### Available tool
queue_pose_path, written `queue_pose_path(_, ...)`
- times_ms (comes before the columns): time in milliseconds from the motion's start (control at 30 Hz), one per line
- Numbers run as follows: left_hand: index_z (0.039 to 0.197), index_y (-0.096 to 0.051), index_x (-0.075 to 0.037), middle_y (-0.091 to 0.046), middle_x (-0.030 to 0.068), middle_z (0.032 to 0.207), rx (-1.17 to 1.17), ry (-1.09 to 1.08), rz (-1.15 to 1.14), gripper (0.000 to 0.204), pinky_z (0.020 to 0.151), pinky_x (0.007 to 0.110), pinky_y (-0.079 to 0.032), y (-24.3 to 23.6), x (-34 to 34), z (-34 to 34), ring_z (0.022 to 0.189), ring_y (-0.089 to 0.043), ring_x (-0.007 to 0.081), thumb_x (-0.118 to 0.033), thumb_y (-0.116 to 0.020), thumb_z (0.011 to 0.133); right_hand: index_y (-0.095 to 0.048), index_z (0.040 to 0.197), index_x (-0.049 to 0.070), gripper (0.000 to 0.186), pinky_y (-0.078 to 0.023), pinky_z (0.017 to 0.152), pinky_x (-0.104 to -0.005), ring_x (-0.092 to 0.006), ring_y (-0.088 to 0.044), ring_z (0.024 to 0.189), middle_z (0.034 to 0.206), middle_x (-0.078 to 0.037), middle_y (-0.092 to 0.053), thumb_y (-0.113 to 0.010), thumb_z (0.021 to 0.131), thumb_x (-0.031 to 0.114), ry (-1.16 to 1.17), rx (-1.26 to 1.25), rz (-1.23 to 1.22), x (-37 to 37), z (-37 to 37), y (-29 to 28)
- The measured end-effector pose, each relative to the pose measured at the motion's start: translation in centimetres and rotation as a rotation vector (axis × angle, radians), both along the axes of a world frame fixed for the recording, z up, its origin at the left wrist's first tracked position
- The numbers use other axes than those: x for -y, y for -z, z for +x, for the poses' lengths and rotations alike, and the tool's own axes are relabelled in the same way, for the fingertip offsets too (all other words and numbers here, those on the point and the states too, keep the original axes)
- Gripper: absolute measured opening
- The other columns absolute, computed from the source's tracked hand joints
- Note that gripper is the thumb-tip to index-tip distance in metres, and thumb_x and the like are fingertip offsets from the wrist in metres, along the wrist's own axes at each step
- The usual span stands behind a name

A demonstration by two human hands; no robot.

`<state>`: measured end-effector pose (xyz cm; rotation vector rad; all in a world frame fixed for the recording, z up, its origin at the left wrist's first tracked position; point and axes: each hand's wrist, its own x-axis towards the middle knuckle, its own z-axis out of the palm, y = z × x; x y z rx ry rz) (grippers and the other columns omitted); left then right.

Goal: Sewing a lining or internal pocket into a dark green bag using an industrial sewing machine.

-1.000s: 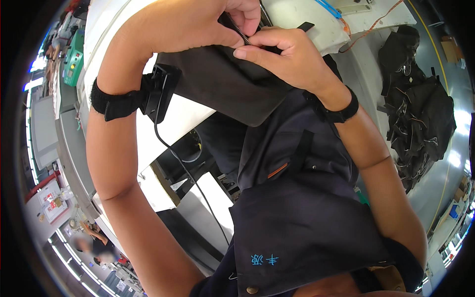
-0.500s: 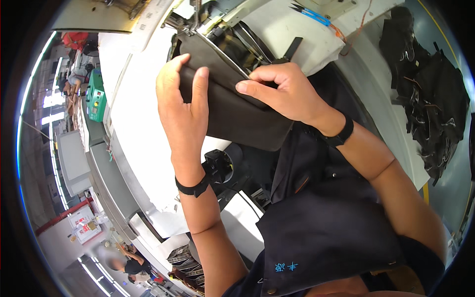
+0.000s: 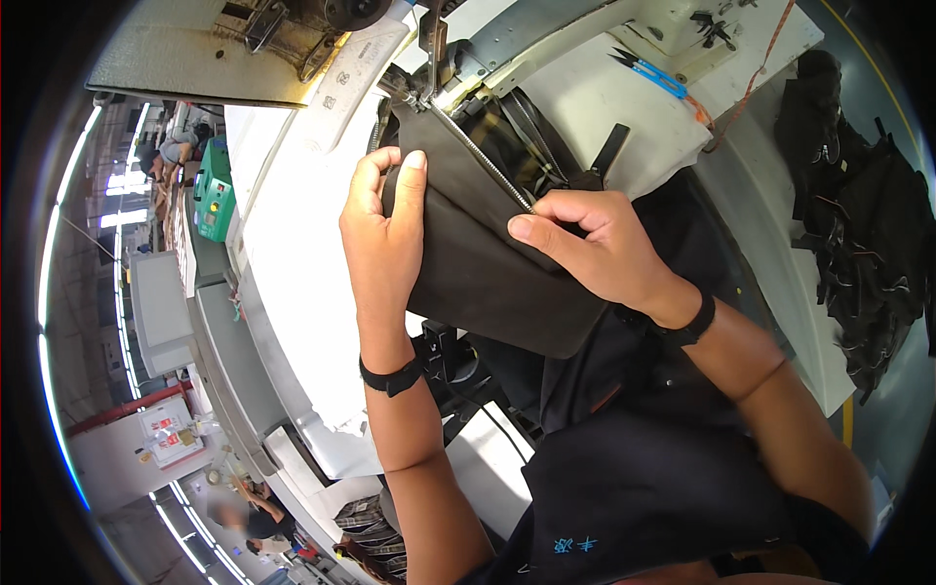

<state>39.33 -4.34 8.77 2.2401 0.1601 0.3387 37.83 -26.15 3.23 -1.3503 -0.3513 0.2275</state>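
Observation:
A dark fabric piece [image 3: 487,288] with a metal zipper [image 3: 480,156] along its edge lies across the white worktable [image 3: 273,244], its upper end under the presser foot of a sewing machine [image 3: 434,73]. My left hand [image 3: 383,234] grips the fabric's left side, thumb on top and fingers curled at the edge. My right hand [image 3: 590,249] is closed in a pinch on the zippered edge, lower right of the machine's foot. What lies under my right fingertips is hidden.
Blue thread snips [image 3: 653,73] lie at the upper right. A heap of dark garments [image 3: 858,234] is at the right, a green device [image 3: 213,195] at the left. Other people [image 3: 263,522] are at work toward the left.
My left hand left the zipper, turned and came down onto the fabric's left side. The machine's foot came into view. My right hand moved down and right, still pinching the zippered edge.

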Motion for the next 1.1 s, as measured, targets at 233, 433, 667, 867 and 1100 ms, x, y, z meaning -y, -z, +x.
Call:
queue_pose_path(233, 0.117, -0.065, 0.003, -0.067, -0.0005, 0.094, -0.126, 0.100, -0.140, 0.022, 0.077, 0.019, -0.045, -1.0, -0.8, 0.5, 0.085, -0.057, 0.0035, -0.016, -0.064, 0.105, -0.068, 0.082, -0.004, 0.029, -0.030, 0.052, -0.0246, -0.0015, -0.037, 0.061, 0.062, 0.005, -0.047, -0.072, 0.100, 0.019, -0.027, -0.016, 0.011, 0.0, -0.1, -0.7)
queue_pose_path(433, 0.108, -0.065, 0.002, -0.068, -0.0005, 0.087, -0.115, 0.110, -0.288, 0.018, 0.072, 0.019, -0.045, -0.3, -0.9, 0.6, 0.080, -0.056, 0.0031, -0.015, -0.067, 0.103, -0.066, 0.079, -0.003, 0.031, -0.028, 0.052, -0.0248, -0.0011, -0.036, 0.061, 0.062, 0.006, -0.045, -0.072, 0.100, 0.020, -0.056, -0.051, 0.067, 0.0, 0.1, -0.4)
queue_pose_path(667, 0.111, -0.066, 0.000, -0.066, -0.0035, 0.091, -0.075, 0.099, -0.180, 0.017, 0.078, 0.018, -0.044, 0.4, -1.2, 0.4, 0.084, -0.055, 0.0021, -0.016, -0.064, 0.106, -0.061, 0.077, 0.000, 0.035, -0.033, 0.052, -0.0265, -0.0038, -0.037, 0.060, 0.061, 0.002, -0.046, -0.072, 0.101, 0.023, 0.025, 0.096, -0.008, -0.2, 0.1, 1.4)
queue_pose_path(867, 0.110, -0.066, 0.001, -0.066, -0.0035, 0.090, -0.061, 0.109, -0.166, 0.018, 0.075, 0.018, -0.043, 0.6, -1.3, 0.4, 0.082, -0.054, 0.0012, -0.016, -0.064, 0.106, -0.064, 0.082, -0.001, 0.025, -0.034, 0.055, -0.0257, -0.0041, -0.040, 0.063, 0.066, 0.002, -0.048, -0.073, 0.099, 0.014, 0.002, 0.135, -0.024, -0.1, 0.1, 1.8)
queue_pose_path(1100, 0.116, -0.064, 0.001, -0.071, 0.0038, 0.104, -0.072, 0.178, -0.408, 0.021, 0.085, 0.022, -0.050, 1.4, -1.7, 0.7, 0.092, -0.063, 0.0071, -0.017, -0.064, 0.106, -0.064, 0.077, 0.001, 0.027, -0.040, 0.058, -0.0314, -0.0173, -0.049, 0.061, 0.065, -0.007, -0.055, -0.076, 0.095, 0.018, 0.155, 0.333, -0.123, -0.6, 0.5, 1.7)
